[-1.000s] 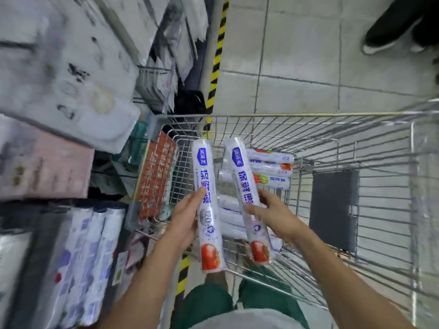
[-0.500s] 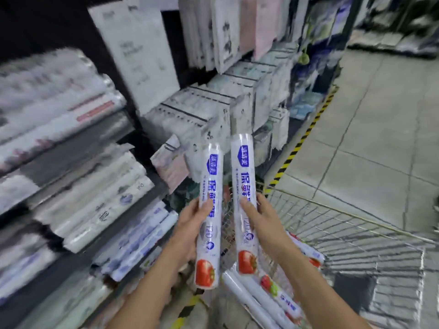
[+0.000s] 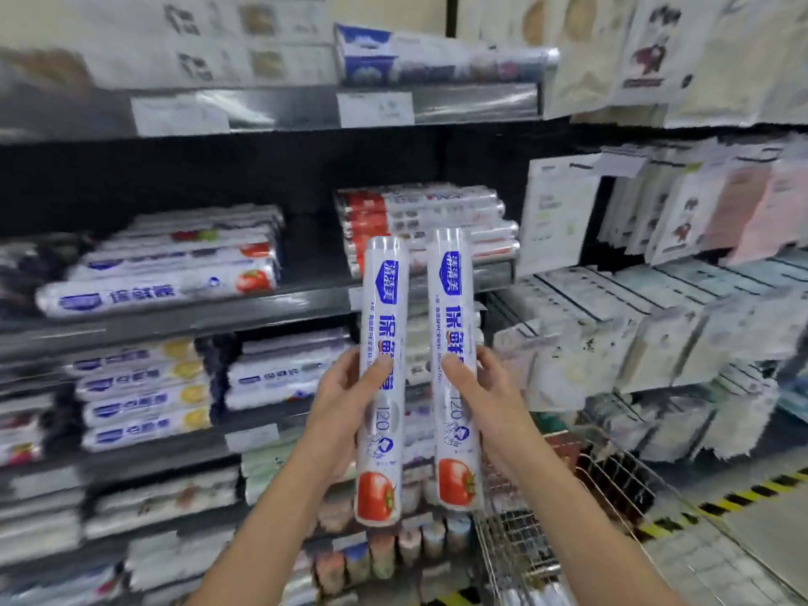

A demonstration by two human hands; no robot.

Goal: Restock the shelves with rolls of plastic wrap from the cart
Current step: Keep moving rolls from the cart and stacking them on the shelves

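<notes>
I hold two white rolls of plastic wrap upright, side by side, in front of the shelves. My left hand (image 3: 339, 402) grips the left roll (image 3: 381, 325) around its middle. My right hand (image 3: 489, 395) grips the right roll (image 3: 452, 317) the same way. Each roll has a blue logo near the top and a red tomato picture at the bottom. Behind the roll tops, a dark shelf (image 3: 306, 295) carries a stack of similar rolls (image 3: 428, 220) on the right and another stack (image 3: 175, 264) on the left, with a gap between them. The wire cart (image 3: 612, 483) shows at lower right.
More shelves above and below hold further wrapped rolls (image 3: 144, 395) and boxes. Hanging packets (image 3: 682, 212) and boxed goods (image 3: 656, 325) fill the rack to the right. A yellow-black floor stripe (image 3: 734, 500) runs along the shelf base at lower right.
My view swung up and left from the cart to face the shelves. Both hands carried the two rolls up out of the cart to shelf height, still upright.
</notes>
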